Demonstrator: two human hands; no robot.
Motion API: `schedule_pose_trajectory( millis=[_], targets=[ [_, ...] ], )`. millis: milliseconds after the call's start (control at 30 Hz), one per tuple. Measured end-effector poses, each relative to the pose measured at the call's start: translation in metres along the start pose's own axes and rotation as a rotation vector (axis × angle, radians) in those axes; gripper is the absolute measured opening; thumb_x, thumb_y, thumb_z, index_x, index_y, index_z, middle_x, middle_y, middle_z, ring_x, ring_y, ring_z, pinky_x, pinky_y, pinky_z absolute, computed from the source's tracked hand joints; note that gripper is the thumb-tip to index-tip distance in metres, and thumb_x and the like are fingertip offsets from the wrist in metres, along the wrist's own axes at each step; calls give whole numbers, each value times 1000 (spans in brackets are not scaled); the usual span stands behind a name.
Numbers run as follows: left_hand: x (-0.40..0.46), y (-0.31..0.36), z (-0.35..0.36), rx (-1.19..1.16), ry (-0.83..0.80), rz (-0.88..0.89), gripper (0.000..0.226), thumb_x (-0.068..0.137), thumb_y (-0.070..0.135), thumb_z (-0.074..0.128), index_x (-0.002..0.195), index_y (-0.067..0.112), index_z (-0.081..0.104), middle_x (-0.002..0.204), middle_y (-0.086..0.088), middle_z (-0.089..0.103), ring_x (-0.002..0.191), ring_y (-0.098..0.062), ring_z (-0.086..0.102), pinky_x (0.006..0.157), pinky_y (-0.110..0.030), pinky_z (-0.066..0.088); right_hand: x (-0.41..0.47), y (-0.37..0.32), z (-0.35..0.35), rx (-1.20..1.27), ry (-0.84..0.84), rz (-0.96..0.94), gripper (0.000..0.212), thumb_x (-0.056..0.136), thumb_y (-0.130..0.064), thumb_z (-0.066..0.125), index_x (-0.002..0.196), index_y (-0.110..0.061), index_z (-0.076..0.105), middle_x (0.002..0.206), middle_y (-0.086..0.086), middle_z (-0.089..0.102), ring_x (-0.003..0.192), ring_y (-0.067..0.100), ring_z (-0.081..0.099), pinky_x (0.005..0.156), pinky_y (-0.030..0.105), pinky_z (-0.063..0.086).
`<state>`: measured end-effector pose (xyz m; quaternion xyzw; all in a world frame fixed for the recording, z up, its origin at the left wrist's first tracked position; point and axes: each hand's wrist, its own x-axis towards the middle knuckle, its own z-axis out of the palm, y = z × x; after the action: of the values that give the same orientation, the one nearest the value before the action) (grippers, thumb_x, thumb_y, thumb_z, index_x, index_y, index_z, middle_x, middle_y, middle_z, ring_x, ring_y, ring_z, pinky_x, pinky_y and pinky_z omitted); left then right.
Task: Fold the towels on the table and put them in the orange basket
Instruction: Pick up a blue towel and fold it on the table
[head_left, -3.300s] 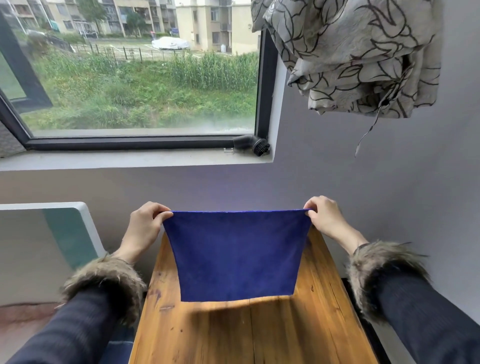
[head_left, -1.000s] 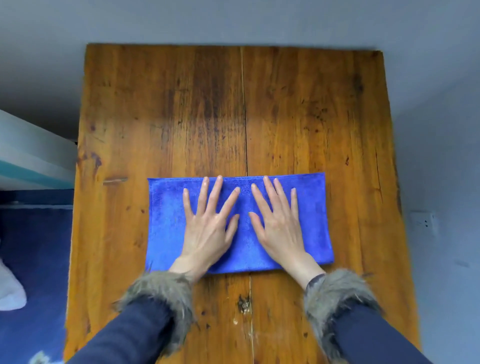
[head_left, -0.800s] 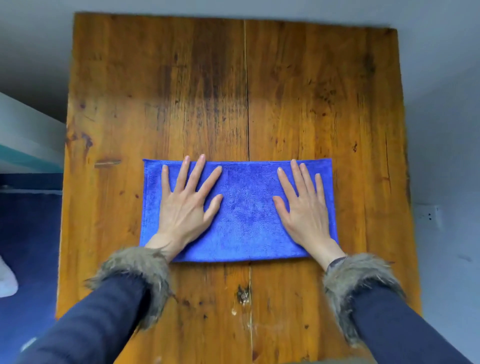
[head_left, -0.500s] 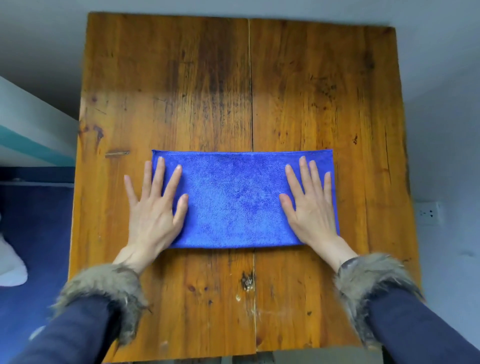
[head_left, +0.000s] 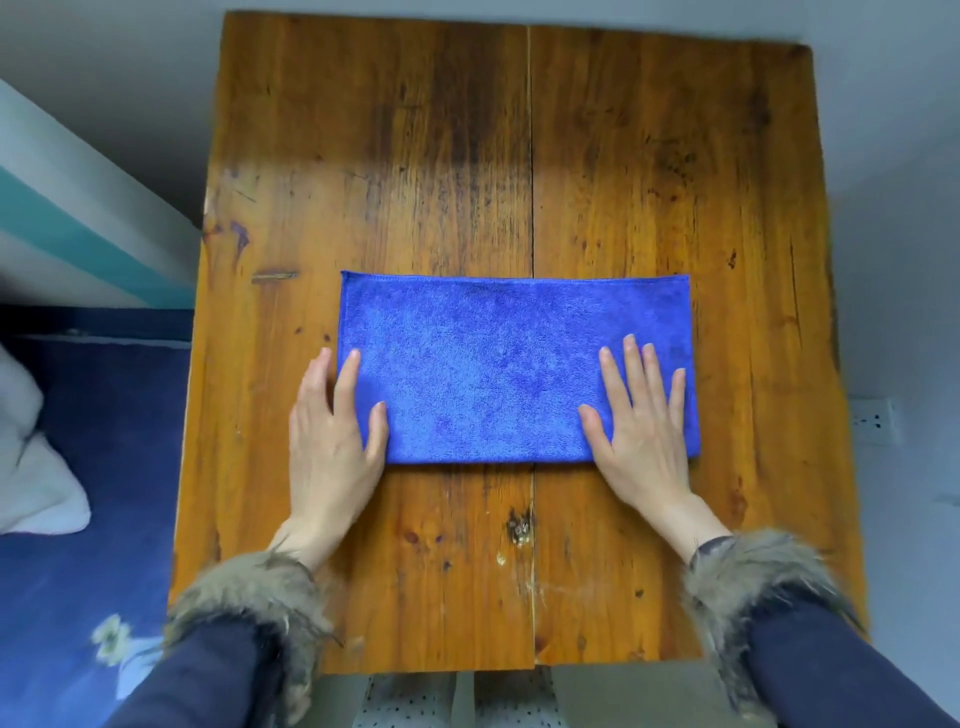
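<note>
One blue towel (head_left: 514, 364), folded to a long rectangle, lies flat across the middle of one wooden table (head_left: 623, 171). Two hands are present. The left hand (head_left: 332, 441) rests at the towel's near left corner, fingers straight and close together, partly on cloth, partly on wood. The right hand (head_left: 641, 431) lies flat on the towel's right end, fingers straight and slightly spread. One wall socket (head_left: 872, 421) sits right. No legible writing.

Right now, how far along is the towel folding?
Done: the towel lies on the table as a flat folded strip. In hand: the left hand at its left end and the right hand on its right end lie flat. Left: probably another fold, then the basket, not in view.
</note>
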<state>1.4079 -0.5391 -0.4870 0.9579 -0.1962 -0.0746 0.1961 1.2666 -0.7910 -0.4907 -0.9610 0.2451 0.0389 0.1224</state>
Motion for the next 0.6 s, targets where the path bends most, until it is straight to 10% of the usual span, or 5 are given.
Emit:
schedule_pose_trajectory(
  millis=[133,600],
  targets=[
    [7,-1,-12,-72,123,-288,40,87,23,62,121,5,52,113,-22,46,104,-38,41,87,-42,36,6,-43,0,1,14,-137,59,91,-43,33,145,-18,30,154,7,22,143,24,13,114,54,6],
    [32,12,-17,-57,-168,-500,30,84,29,58,105,8,61,117,-15,49,114,-32,42,93,-41,35,11,-86,25,-120,-90,-92,58,93,-44,39,146,-22,27,156,4,18,144,23,9,114,56,4]
  ],
)
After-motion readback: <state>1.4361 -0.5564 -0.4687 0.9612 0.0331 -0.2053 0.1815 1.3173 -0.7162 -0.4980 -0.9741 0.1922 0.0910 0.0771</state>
